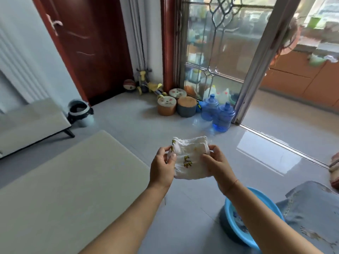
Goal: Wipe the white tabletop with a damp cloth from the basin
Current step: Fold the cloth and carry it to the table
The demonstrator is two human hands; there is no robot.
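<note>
Both hands hold a folded white cloth [189, 158] in the air above the floor, between the table [60, 180] and the basin [238, 233]. The left hand [162, 167] pinches the cloth's left edge, thumb on top and fingers curled behind; the right hand [218, 165] pinches its right edge the same way. The cloth spans the gap between them, sagging slightly below. The blue basin sits on the floor under the right forearm; the white table lies to the left.
</note>
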